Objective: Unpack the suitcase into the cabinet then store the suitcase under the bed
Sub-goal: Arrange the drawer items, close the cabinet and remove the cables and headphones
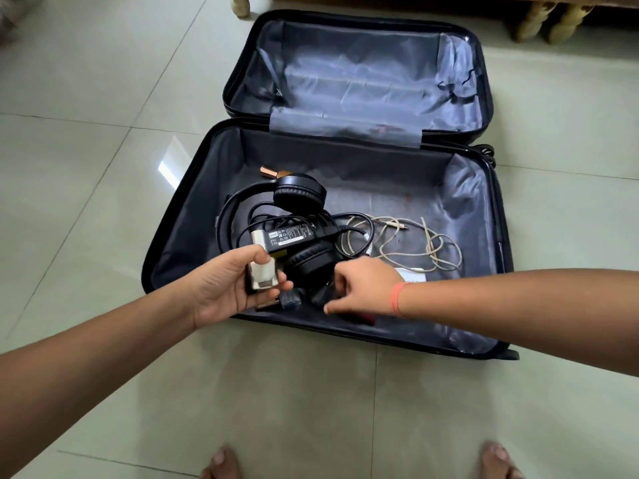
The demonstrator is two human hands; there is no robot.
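A black suitcase [193, 216] lies open on the tiled floor, its lid half [363, 74] bare. The near half holds black headphones [301, 195], a black power adapter [294, 235], a beige cable [428, 243], a copper-coloured item [271, 172] and small dark objects [290, 299]. My left hand [224, 288] holds a small whitish and dark boxy gadget [261, 276] between thumb and fingers over the suitcase's near left corner. My right hand [363, 286] reaches down among the small dark objects near the front wall, fingers curled; whether it grips one I cannot tell. A red item [363, 318] lies under it.
Wooden furniture legs [549, 24] stand beyond the suitcase at the top right, another leg [241, 3] at top centre. My bare feet [221, 464] are on the floor tiles just before the suitcase. Open floor stretches to the left and right.
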